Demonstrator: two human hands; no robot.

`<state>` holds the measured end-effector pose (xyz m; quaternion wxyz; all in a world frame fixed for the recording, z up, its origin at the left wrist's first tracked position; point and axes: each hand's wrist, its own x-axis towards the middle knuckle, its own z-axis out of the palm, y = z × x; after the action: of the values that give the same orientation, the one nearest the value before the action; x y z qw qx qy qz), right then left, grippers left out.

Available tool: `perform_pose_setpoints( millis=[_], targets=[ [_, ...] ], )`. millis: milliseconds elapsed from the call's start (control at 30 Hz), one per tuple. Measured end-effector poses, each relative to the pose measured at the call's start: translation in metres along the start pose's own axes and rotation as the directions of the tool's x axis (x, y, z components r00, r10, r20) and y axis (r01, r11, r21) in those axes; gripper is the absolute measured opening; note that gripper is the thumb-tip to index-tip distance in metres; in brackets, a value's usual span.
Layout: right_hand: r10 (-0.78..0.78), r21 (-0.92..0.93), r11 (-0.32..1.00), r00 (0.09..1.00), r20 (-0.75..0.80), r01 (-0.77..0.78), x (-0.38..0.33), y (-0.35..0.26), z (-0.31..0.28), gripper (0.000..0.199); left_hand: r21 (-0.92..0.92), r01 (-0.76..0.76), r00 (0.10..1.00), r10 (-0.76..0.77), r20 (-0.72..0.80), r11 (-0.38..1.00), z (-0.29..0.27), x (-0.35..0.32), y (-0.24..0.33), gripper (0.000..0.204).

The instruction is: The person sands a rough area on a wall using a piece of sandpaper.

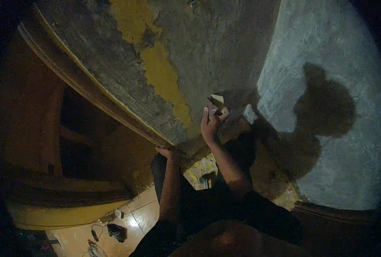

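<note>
My right hand [212, 125] is raised in front of the wall, its fingers closed around a small flat scraper [216, 101] with a pale, angular face. Part of the scraper is hidden by the fingers, and I cannot tell whether its edge touches the wall. The wall surface [212, 47] is rough and grey, with a ragged strip of yellow paint [161, 70] running down it. Lower and to the left, my left hand [166, 152] rests at the lower end of a wooden frame [100, 100]. Its fingers are stretched toward the left, with nothing seen in them.
A pale blue-grey wall [349, 171] stands on the right, crossed by a dark shadow. At the lower left, a dark bag-like thing [118, 232] and a small white object [119, 213] lie on the tiled floor [145, 216]. A dark opening [81, 115] lies beyond the frame.
</note>
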<state>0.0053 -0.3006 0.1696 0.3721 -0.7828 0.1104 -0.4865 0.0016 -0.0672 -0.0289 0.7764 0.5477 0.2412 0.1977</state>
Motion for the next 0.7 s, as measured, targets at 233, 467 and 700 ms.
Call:
perform_pose_setpoints(
  millis=[233, 467, 700],
  targets=[
    [0.062, 0.048, 0.997, 0.998, 0.011, -0.063, -0.008, -0.006, -0.003, 0.033, -0.18, 0.184, 0.971, -0.207, -0.117, 0.966, 0.024, -0.025, 0.051, 0.059],
    [-0.016, 0.005, 1.0, 1.0, 0.002, 0.016, -0.018, -0.033, 0.011, 0.025, -0.56, 0.131, 0.962, -0.241, -0.127, 0.818, -0.009, 0.013, 0.046, 0.051],
    [0.017, -0.026, 1.0, 1.0, -0.025, -0.018, 0.001, 0.006, 0.021, 0.037, -0.428, -0.026, 0.997, -0.01, -0.083, 0.903, -0.014, 0.027, -0.003, 0.046]
  ],
)
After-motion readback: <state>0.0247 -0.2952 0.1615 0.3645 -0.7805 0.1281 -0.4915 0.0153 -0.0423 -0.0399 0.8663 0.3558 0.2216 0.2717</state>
